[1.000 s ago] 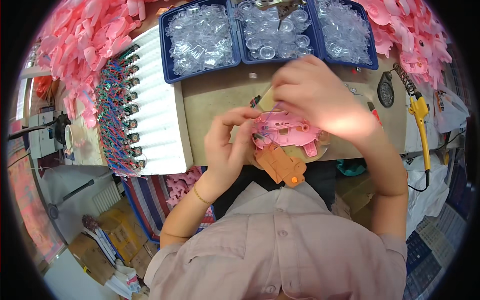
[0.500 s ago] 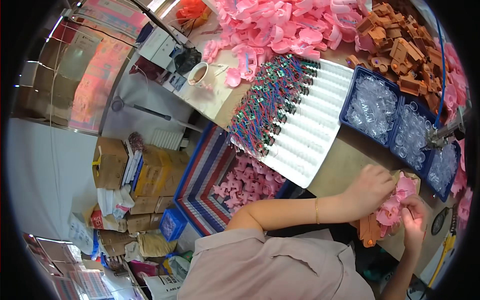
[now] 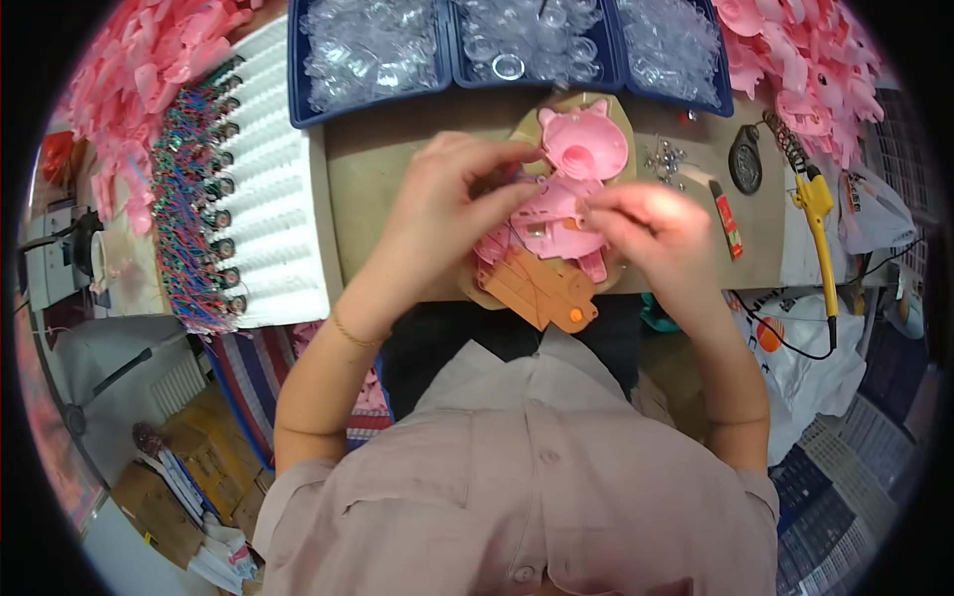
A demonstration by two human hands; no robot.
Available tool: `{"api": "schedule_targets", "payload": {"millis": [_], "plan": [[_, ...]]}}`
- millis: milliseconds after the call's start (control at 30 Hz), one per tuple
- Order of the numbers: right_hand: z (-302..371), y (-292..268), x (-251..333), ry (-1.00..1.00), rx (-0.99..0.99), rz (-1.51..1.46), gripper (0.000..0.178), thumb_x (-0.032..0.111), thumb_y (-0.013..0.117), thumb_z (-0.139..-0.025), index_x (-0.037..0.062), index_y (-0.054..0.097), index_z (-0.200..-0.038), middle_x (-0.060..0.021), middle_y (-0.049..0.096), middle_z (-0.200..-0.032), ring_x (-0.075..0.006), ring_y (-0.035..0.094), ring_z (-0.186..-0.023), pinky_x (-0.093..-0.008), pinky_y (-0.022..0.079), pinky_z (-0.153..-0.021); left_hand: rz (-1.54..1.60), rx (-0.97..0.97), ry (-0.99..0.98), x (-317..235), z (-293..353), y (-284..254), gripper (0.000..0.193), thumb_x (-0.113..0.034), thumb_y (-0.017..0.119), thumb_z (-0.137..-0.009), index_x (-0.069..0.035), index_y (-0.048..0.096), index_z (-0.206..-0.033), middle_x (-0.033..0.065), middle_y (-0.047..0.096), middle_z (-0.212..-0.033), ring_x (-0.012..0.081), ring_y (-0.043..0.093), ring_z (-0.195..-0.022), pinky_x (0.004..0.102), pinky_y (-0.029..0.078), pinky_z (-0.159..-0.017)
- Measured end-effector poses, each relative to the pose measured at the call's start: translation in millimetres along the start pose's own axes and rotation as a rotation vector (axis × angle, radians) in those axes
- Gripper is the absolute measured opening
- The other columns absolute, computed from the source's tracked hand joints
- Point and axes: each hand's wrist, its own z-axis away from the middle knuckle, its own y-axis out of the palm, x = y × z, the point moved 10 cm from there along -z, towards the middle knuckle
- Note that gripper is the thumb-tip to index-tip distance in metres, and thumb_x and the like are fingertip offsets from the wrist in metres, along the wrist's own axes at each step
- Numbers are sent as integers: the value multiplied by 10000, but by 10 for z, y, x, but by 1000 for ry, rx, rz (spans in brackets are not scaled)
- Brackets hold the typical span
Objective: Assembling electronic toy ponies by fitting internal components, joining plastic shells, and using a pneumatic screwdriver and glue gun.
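A pink plastic toy shell (image 3: 556, 214) lies open in front of me, its rounded, eared half (image 3: 586, 144) on the far side. At the near end sits an orange plastic part (image 3: 532, 288), with thin wires running from it into the shell. My left hand (image 3: 452, 199) has its fingers curled, thumb and forefinger tips at the shell's left edge, gripping it. Over the shell's right side, my right hand (image 3: 661, 233) is closed in a pinch; whatever is between its fingertips is too small to make out.
Blue bins (image 3: 373, 55) of clear plastic pieces stand along the back. To the left is a white ridged tray (image 3: 278, 179) with wired circuit parts (image 3: 194, 209). A yellow-handled soldering iron (image 3: 817, 214), a red-labelled cutter (image 3: 727, 223) and small metal pieces (image 3: 664, 164) are at right. Pink shells pile at both sides.
My view has swung right, from the tray and piles to directly over the shell. Both hands remain at the shell; my left fingers have spread somewhat around its edge.
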Motion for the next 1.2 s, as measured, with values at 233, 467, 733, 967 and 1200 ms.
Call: {"api": "schedule_targets", "payload": {"millis": [233,467,733,967,1200], "plan": [[24,403,337,-690,-85,712,88,85,706,-758,40,656,-815,-62,659,-810,-233,613,-746,-342,434,-739,-255,-218,108,5,140,-53,129,-157,722,-757,-103,712,-874,25,655,-792,215,577,-852,351,407,-815],[87,523,336,-719,-90,812,106,88,689,-758,37,661,-846,-53,638,-873,-224,594,-835,-354,414,-783,-199,-283,120,34,149,45,128,-146,719,-754,-111,713,-877,21,655,-792,213,584,-847,355,410,-805],[-6,539,280,-700,-7,865,132,71,674,-774,30,669,-899,-64,638,-891,-239,589,-863,-367,430,-809,-272,-240,96,11,155,62,150,-111,726,-752,-76,705,-896,29,668,-847,212,577,-848,330,444,-786],[-50,493,337,-712,-11,718,86,64,676,-755,29,657,-831,-71,635,-789,-263,592,-789,-377,442,-797,-221,-242,115,24,153,35,159,-103,721,-753,-62,700,-905,40,657,-823,205,578,-844,324,451,-767],[-72,513,292,-618,11,773,110,52,649,-775,20,662,-879,-87,623,-829,-276,583,-830,-377,441,-809,64,-218,-49,140,82,88,139,-78,714,-770,-33,704,-901,58,652,-860,170,594,-855,276,490,-717]]}}
